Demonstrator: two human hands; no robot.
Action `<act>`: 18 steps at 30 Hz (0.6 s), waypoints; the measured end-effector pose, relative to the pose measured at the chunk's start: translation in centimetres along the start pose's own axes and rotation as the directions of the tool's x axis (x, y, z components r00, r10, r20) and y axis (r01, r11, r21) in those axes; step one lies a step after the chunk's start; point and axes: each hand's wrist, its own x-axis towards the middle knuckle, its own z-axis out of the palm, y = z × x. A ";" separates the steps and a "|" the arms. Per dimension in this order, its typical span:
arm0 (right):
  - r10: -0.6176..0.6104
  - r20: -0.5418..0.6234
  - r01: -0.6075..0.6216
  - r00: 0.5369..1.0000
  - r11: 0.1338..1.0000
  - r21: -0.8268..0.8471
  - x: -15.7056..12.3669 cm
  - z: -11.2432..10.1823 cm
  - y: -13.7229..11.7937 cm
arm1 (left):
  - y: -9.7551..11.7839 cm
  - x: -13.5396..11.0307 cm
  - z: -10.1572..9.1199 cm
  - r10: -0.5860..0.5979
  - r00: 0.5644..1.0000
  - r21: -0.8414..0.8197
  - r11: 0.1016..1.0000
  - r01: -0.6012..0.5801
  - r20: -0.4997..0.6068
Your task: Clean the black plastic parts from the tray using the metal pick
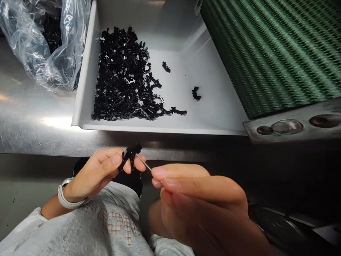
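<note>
My left hand (102,170) pinches a small black plastic part (130,153) between thumb and fingers, just in front of the tray's near edge. In my right hand (197,192) a thin metal pin-like rod (144,162) is held between the thumb and fingertips. The rod's far tip meets the black part, or lies right beside it; I cannot tell whether it goes in. Beyond both hands, a heap of similar black parts (122,78) fills the left side of a white tray (165,129).
Two loose black parts, one curved (196,93) and one short (166,67), lie apart from the heap. A clear plastic bag (66,42) with dark contents stands left on the metal table (23,121). A green ridged belt (279,53) with a metal bracket (293,122) overhangs the tray's right side.
</note>
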 end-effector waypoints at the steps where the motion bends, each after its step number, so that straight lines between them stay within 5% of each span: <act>1: 0.005 -0.009 -0.005 1.000 1.000 -0.021 0.0 0.0 0.0 | 0.0 0.0 0.0 0.003 1.000 0.001 1.000 -0.003 0.010; 13: 0.014 -0.099 -0.019 0.995 0.999 -0.043 0.1 0.5 0.9 | -0.2 -0.2 -0.6 0.075 0.997 0.197 0.977 -0.078 0.023; 18: 0.118 0.189 -0.099 0.975 0.989 -0.107 0.9 -1.9 1.3 | -0.6 -0.3 -0.9 0.098 0.995 0.232 0.968 -0.099 0.019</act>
